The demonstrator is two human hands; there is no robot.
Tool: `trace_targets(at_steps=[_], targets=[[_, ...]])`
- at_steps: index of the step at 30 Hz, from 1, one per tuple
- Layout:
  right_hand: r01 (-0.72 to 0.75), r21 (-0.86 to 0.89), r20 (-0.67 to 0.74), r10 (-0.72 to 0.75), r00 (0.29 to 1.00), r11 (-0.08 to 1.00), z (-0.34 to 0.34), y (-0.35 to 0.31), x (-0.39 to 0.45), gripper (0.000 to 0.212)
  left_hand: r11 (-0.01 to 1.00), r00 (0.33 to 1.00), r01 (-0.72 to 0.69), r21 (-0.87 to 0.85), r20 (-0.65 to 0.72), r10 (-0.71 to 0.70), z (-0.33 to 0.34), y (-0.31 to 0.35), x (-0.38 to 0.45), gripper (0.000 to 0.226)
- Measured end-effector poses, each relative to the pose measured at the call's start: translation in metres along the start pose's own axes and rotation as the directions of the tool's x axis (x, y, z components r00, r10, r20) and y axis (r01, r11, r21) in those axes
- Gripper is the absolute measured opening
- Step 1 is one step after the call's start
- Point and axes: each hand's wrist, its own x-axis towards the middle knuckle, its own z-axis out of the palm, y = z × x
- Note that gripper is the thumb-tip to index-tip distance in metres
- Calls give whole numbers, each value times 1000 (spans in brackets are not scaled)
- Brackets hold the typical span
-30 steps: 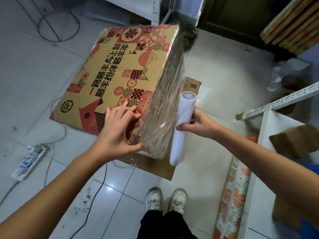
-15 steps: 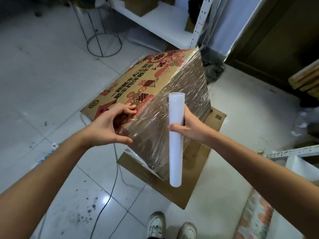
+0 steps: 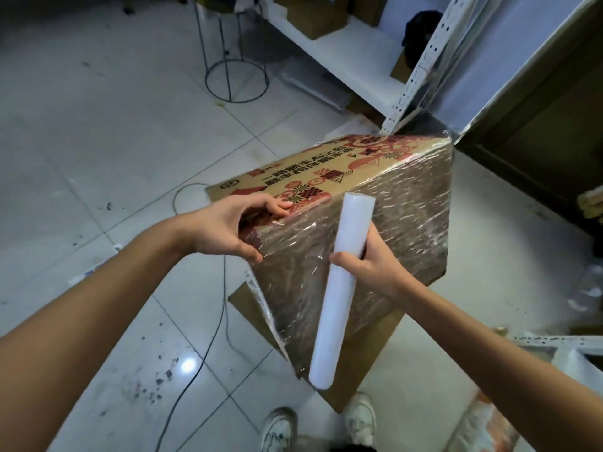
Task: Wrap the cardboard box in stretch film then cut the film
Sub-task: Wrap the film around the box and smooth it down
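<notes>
1. Left hand (image 3: 225,228): we see it curled over the near top corner of the cardboard box (image 3: 326,177), fingers on the printed face, thumb on the filmed side. It has stayed on that corner since a second ago while the box turned.
2. The box stands tilted on edge between the hands, on a flat cardboard sheet (image 3: 355,363) lying on the floor (image 3: 98,141) below them.
3. Stretch film (image 3: 401,230) now covers the face turned towards us; earlier the printed face was.
4. Right hand (image 3: 372,265): wrapped round the middle of the film roll (image 3: 339,288), held near upright just before the filmed face.
5. We judge wrapping is still under way; the cut is not yet due.
</notes>
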Motion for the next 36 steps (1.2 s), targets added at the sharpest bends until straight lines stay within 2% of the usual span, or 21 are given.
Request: trace_targets(at_steps=[2,3,5,6,7,9,10,12,14,16,19,23,24,26,32,36], targets=[[-3,8,15,3,1000,1000,-1,1,3,57,996,996,60,66,-73,-56,7,6,-6,64],[0,14,30,0,1000,1000,-2,0,5,58,984,985,106,145,-152,-83,13,10,-11,65],[17,24,67,-19,998,1000,-4,-2,9,59,932,913,223,285,-395,-97,34,15,-19,76],[20,28,87,-23,996,999,-5,-3,11,59,929,840,280,240,-530,-116,47,18,-21,82],[15,32,107,-19,994,999,-6,-4,13,61,938,744,324,120,-644,-175,61,23,-22,87],[2,30,142,-7,990,1000,-7,-4,14,69,924,563,373,-88,-769,-301,90,29,-18,91],[1,26,155,-5,988,1000,-7,-4,15,72,911,505,391,-132,-797,-332,102,29,-14,92],[1,26,176,-6,984,1000,-9,-5,14,77,900,424,366,-236,-818,-387,120,29,-4,93],[0,19,202,-4,979,1000,-11,-7,13,84,900,362,281,-332,-832,-420,127,28,7,90],[0,0,258,0,966,1000,-13,-4,11,92,910,310,238,-340,-861,-403,129,28,13,85],[-29,-3,283,28,959,1000,-11,8,4,88,921,299,223,-319,-877,-376,126,27,18,82],[-31,76,115,22,993,997,0,20,-12,38,922,323,236,-306,-870,-372,124,20,23,80],[-17,113,98,6,995,993,3,21,-14,35,928,328,239,-285,-876,-354,123,18,24,79],[-24,169,119,4,993,985,7,22,-18,41,933,337,244,-266,-878,-339,121,15,24,76],[-11,54,142,3,990,998,11,21,-27,35,936,371,239,-258,-867,-334,124,10,24,73],[-121,90,76,115,990,989,18,20,-30,32,934,377,237,-266,-861,-341,128,12,22,73]])
